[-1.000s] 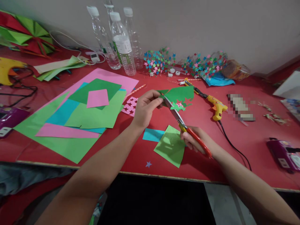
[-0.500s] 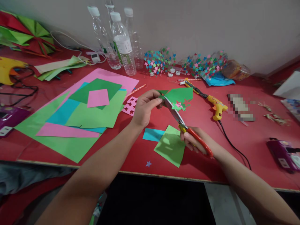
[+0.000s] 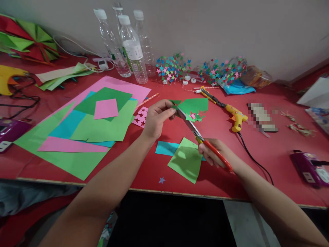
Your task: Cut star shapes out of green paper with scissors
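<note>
Between thumb and fingers, my left hand (image 3: 156,116) pinches a small piece of dark green paper (image 3: 175,102), most of it hidden by the fingers. My right hand (image 3: 214,151) is wrapped round the red handle of a pair of scissors (image 3: 192,127). The blades point up and left, their tips at the paper by my left fingertips. Just behind the blades is a larger dark green sheet (image 3: 196,104), with small green and pink stars (image 3: 194,115) at its lower edge. Below the scissors lie a light green square (image 3: 185,161) and a blue strip (image 3: 166,148).
Stacked coloured sheets (image 3: 102,130) lie left, beside pink star-cut paper (image 3: 140,117). Plastic bottles (image 3: 133,51) and star decorations (image 3: 172,68) stand along the wall. A yellow glue gun (image 3: 238,118) with a black cord is to the right. One loose star (image 3: 161,180) lies near the table edge.
The scissors' handles have come closer together and the blades have closed somewhat. My left hand keeps its pinch on the green paper. The whole view has shifted slightly.
</note>
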Action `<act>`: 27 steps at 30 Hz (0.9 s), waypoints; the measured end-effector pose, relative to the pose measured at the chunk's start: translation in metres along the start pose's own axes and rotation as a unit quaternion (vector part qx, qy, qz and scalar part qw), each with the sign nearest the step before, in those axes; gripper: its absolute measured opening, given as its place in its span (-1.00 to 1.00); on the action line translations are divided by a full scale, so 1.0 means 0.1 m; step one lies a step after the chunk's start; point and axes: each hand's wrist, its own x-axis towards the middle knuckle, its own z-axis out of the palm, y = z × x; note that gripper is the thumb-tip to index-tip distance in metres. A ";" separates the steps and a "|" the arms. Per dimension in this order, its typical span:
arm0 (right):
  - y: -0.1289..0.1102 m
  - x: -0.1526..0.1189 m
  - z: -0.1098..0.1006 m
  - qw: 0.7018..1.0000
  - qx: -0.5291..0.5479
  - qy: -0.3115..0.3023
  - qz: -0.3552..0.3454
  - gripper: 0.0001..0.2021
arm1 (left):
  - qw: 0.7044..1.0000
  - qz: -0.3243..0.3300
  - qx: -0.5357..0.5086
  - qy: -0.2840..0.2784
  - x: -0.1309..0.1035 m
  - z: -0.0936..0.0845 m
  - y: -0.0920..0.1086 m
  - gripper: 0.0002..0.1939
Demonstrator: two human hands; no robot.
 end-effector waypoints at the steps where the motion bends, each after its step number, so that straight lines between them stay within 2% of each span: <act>1: 0.00 0.00 0.00 1.000 -0.001 0.000 0.001 -0.57 | 1.000 0.000 -0.002 -0.001 0.00 0.00 0.00 -0.93; 15: -0.01 0.01 0.00 1.000 -0.002 0.012 0.019 -0.57 | 1.000 -0.005 0.000 -0.006 0.00 -0.02 -0.04 -0.93; 21: -0.02 0.01 0.00 1.000 0.002 0.012 0.024 -0.56 | 0.999 0.023 0.001 0.022 0.02 0.00 -0.01 -0.94; 27: -0.02 0.01 0.01 1.000 0.008 0.007 0.016 -0.53 | 1.000 0.018 0.004 0.025 0.02 -0.01 -0.03 -0.94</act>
